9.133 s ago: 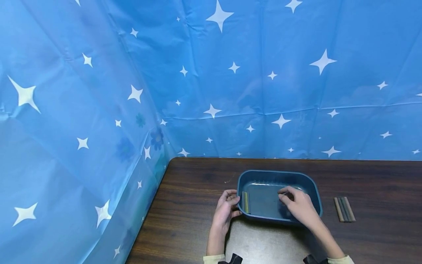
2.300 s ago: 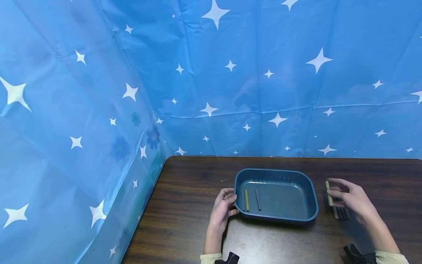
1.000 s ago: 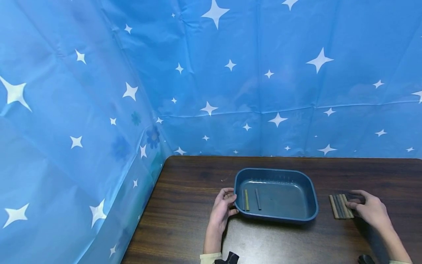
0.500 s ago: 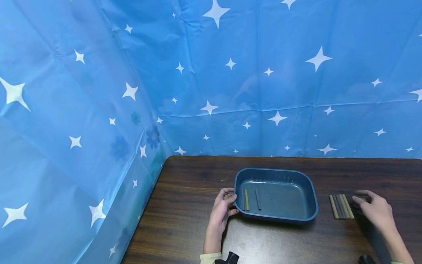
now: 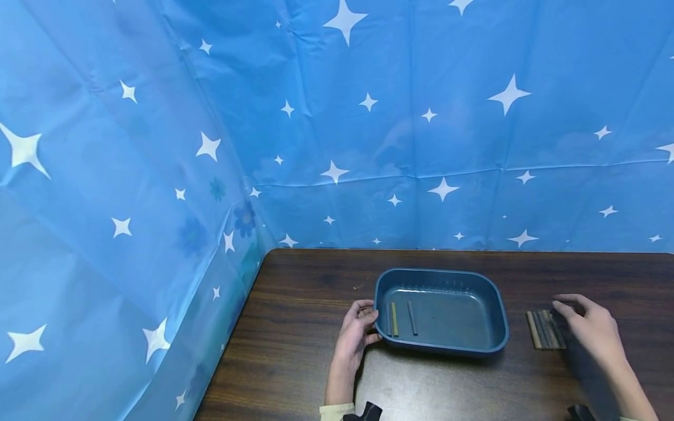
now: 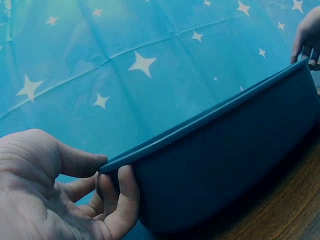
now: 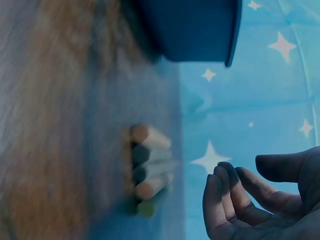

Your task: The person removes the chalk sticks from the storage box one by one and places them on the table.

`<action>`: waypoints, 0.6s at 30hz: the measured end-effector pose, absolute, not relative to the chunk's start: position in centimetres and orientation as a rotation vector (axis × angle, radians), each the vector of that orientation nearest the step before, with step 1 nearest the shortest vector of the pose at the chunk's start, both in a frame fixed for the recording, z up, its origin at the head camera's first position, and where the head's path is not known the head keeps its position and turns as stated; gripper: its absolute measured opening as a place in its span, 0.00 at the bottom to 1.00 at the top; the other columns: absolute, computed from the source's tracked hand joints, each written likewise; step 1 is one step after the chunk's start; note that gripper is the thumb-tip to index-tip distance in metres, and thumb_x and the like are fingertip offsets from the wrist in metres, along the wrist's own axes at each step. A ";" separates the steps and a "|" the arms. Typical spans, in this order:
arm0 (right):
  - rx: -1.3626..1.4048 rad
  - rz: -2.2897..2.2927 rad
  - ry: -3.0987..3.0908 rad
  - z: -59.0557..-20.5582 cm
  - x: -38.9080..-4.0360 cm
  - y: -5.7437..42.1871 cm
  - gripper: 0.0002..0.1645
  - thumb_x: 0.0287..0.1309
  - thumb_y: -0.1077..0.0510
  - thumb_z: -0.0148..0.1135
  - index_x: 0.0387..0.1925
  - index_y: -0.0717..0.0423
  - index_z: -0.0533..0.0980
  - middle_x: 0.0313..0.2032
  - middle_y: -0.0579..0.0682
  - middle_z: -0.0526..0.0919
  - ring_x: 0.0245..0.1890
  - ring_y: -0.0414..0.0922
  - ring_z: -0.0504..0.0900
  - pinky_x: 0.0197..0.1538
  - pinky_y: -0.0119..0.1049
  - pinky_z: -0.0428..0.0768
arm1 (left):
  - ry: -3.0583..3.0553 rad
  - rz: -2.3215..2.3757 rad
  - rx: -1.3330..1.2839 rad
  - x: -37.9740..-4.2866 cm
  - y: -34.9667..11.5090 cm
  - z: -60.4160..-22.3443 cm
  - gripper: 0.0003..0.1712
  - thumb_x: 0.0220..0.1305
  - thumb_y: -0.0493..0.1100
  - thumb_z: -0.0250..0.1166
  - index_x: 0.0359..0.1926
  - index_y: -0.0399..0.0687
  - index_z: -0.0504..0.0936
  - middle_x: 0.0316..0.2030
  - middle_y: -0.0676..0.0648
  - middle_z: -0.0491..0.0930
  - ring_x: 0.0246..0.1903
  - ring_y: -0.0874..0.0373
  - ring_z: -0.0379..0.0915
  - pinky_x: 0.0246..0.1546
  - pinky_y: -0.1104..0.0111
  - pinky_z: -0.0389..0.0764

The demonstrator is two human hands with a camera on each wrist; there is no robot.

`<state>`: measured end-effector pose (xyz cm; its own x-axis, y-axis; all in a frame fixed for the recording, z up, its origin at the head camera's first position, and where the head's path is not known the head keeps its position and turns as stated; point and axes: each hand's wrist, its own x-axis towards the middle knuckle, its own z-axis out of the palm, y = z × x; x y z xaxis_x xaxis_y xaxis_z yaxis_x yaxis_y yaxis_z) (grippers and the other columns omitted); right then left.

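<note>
On the near left, my left hand point(image 5: 354, 336) holds the rim of a dark blue plastic basin point(image 5: 444, 351); in the left wrist view its thumb lies on the rim and its fingers sit below. Inside the basin, toward its left, lie a yellow stick point(image 5: 394, 320), a dark stick beside it and a grey-blue stick point(image 5: 412, 318) apart from them. Right of the basin, several short round sticks point(image 5: 545, 330) form a row on the table. My right hand point(image 5: 595, 327) hovers at the row's right end, thumb and fingers apart and nothing between them point(image 7: 255, 197).
The dark wood-grain table point(image 5: 310, 292) carries the basin and the row of sticks. Blue cloth with white stars point(image 5: 368, 146) hangs behind the table and along its left edge. Between basin and row there is a strip of bare tabletop.
Earlier my right hand was over the basin, then held a stick by the row. That stick now lies in the row; the hand has let go and lifted slightly. My left hand stays on the rim.
</note>
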<state>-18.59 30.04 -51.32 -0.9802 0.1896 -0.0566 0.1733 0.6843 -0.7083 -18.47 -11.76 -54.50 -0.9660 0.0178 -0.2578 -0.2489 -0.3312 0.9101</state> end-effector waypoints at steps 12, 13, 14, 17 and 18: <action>-0.140 1.263 -2.823 -49.3 -18.1 26.8 0.29 0.80 0.49 0.48 0.63 0.72 0.72 0.45 0.68 0.82 0.34 0.50 0.82 0.33 0.42 0.78 | 1.713 2.421 -0.289 -18.6 -11.7 -54.5 0.17 0.72 0.34 0.58 0.59 0.34 0.70 0.41 0.45 0.76 0.33 0.57 0.72 0.27 0.70 0.79; -0.126 1.266 -2.818 -49.2 -18.0 26.5 0.29 0.80 0.49 0.49 0.63 0.72 0.72 0.43 0.66 0.83 0.33 0.47 0.82 0.33 0.42 0.78 | 1.714 2.420 -0.288 -18.5 -11.7 -54.5 0.17 0.72 0.34 0.58 0.59 0.34 0.70 0.41 0.45 0.76 0.33 0.57 0.72 0.27 0.70 0.79; -0.112 1.269 -2.813 -49.1 -18.0 26.2 0.29 0.80 0.49 0.49 0.63 0.72 0.73 0.43 0.65 0.83 0.33 0.47 0.82 0.32 0.41 0.78 | 1.715 2.419 -0.289 -18.5 -11.7 -54.5 0.16 0.72 0.33 0.58 0.58 0.35 0.70 0.41 0.45 0.76 0.33 0.57 0.72 0.27 0.70 0.79; -0.068 1.297 -2.803 -48.8 -17.9 25.3 0.28 0.80 0.49 0.49 0.63 0.71 0.73 0.41 0.62 0.85 0.31 0.43 0.82 0.32 0.38 0.78 | 1.719 2.418 -0.292 -18.5 -11.7 -54.5 0.16 0.72 0.33 0.57 0.58 0.35 0.71 0.40 0.45 0.76 0.33 0.57 0.72 0.27 0.69 0.79; -0.058 1.310 -2.804 -48.7 -17.9 25.1 0.28 0.80 0.49 0.49 0.63 0.71 0.73 0.42 0.63 0.85 0.32 0.43 0.83 0.32 0.38 0.78 | 1.719 2.418 -0.293 -18.5 -11.8 -54.5 0.15 0.72 0.33 0.58 0.58 0.35 0.71 0.40 0.45 0.76 0.33 0.57 0.72 0.27 0.69 0.79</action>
<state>-17.95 25.05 -48.73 -0.9982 0.0538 0.0260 0.0145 0.6413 -0.7671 -18.53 -11.75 -54.48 -0.9679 0.0169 -0.2506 -0.2423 -0.3266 0.9136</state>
